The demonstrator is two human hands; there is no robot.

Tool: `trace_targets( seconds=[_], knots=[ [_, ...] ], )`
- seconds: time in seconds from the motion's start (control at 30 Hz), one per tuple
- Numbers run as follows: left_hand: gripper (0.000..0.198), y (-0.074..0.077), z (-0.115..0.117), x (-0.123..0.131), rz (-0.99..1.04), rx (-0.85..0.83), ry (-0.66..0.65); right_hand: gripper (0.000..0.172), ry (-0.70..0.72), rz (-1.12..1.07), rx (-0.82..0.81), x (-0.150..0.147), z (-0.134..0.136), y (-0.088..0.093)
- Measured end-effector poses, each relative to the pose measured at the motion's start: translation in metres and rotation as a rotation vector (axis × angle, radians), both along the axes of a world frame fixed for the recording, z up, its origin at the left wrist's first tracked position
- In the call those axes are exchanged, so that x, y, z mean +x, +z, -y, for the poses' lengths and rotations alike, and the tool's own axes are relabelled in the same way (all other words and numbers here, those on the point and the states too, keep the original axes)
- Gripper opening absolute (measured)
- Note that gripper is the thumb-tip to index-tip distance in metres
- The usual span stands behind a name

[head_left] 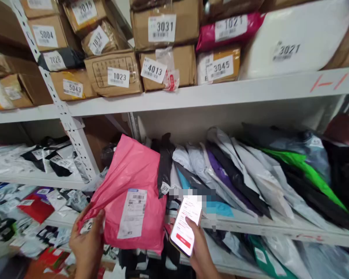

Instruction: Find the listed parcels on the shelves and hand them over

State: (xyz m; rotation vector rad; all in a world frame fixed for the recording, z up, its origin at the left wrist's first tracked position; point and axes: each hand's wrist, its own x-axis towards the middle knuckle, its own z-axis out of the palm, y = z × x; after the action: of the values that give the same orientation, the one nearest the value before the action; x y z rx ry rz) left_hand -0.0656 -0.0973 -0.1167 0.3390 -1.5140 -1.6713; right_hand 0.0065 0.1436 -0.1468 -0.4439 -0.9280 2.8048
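Note:
A pink plastic mailer bag (pixel 133 166) with a white shipping label (pixel 133 213) hangs in front of the shelves. My left hand (pixel 87 238) grips its lower left corner, the thumb lying over a small white sticker whose number is partly covered. To the right, my right hand (pixel 200 242) is wrapped around a smartphone (pixel 184 228), thumb resting on the lit screen. A list and a red button show on that screen; its top is blurred out. Just behind the phone and the pink bag stands a dark grey mailer bag (pixel 165 166) with a numbered sticker.
Numbered cardboard boxes (pixel 120 73) and a big white parcel (pixel 291 38) fill the upper white shelf (pixel 209 95). Grey, white, purple and green mailer bags (pixel 250 174) lean in a row on the middle shelf. A perforated upright post (pixel 78 147) stands at left, with more parcels (pixel 36 203) lower down.

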Motion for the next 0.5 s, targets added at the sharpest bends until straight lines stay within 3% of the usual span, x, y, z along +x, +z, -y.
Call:
trace_targets(
  seconds=[0.1,0.23,0.3,0.43,0.5],
  knots=[
    [0.058,-0.001,-0.006,0.004,0.042,0.059,-0.052,0.075,0.101,0.162,0.022,0.021,0.007,-0.003],
    [0.057,0.008,-0.010,0.007,0.040,0.141,-0.105,0.095,0.204,0.324,-0.150,0.036,0.015,-0.014],
    [0.059,0.011,-0.011,0.008,0.027,0.205,-0.132,0.090,0.207,0.357,-0.129,0.040,0.017,-0.025],
    [0.064,0.015,-0.014,0.011,0.030,0.282,-0.143,0.068,0.137,0.252,0.091,0.051,0.019,-0.043],
    [0.064,0.016,-0.014,0.011,0.036,0.290,-0.141,0.067,0.099,0.167,0.137,0.058,0.021,-0.045]
  ],
)
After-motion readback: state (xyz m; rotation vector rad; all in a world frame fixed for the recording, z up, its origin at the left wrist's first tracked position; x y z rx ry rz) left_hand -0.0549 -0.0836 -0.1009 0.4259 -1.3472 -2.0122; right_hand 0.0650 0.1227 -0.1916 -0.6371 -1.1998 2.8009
